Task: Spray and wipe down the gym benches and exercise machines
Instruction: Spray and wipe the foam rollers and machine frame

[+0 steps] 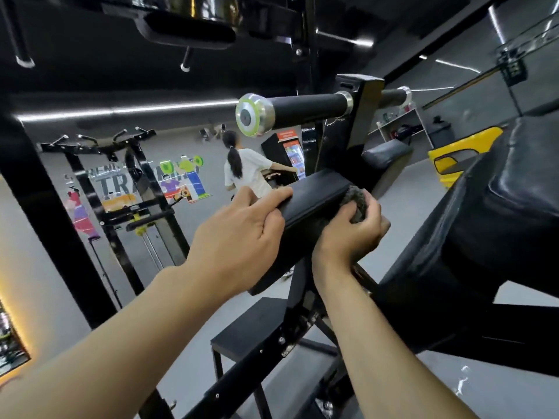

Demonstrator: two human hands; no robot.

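A black padded rest (314, 192) of an exercise machine slopes across the middle of the head view. My left hand (242, 234) grips its near left edge, fingers curled over the top and thumb below. My right hand (354, 231) holds a dark grey cloth (358, 204) bunched against the pad's right end. A larger black pad (472, 225) of the same machine fills the right side. No spray bottle is in view.
A black bar sleeve (290, 113) with a silver and green end cap juts out above the pad. The machine's black frame (272, 352) runs below my arms. A person in a white shirt (246, 170) stands farther back near a rack (121, 182). A yellow machine part (462, 155) sits at right.
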